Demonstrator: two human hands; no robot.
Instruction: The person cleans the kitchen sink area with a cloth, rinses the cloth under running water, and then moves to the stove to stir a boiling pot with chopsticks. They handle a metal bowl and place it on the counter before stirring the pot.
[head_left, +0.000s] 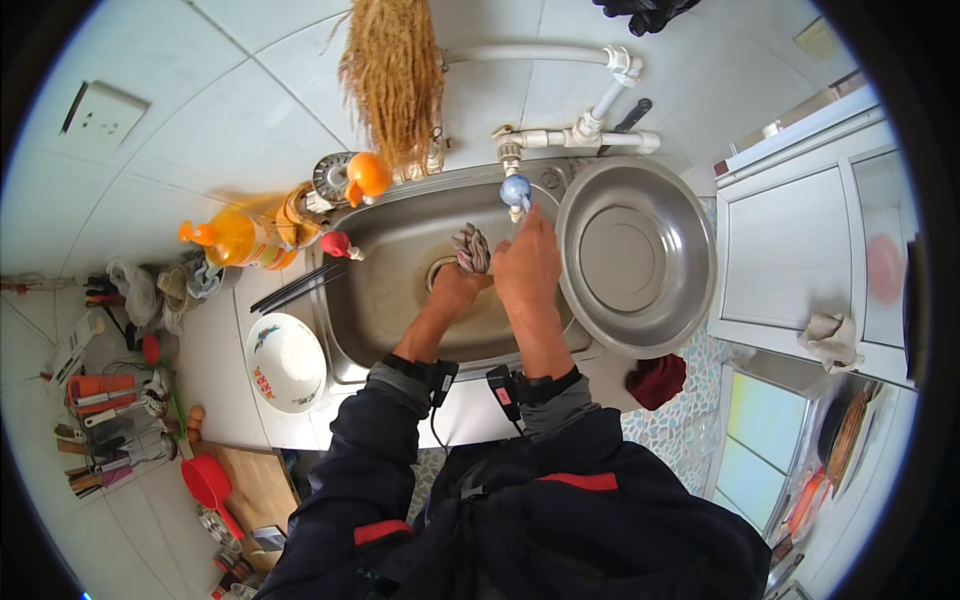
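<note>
Over the stainless steel sink (375, 315), my left hand (456, 291) holds a bunched, greyish cloth (472, 249) close to the drain. My right hand (527, 259) reaches up to the faucet with the blue handle (515, 190), a finger touching its lever; the curled fingers are partly hidden. A large steel basin (617, 257) rests at the sink's right edge. To the left of the sink are a white bowl with a floral pattern (285, 364) and dark chopsticks (289, 291).
Orange soap bottle (240, 238), red-handled tap (341, 245) and sink strainer (330, 178) stand at the back left. A fibrous brush (396, 82) hangs above. A dark red cloth (656, 381) lies below the basin. A red ladle (206, 481) rests on a wooden board (251, 480).
</note>
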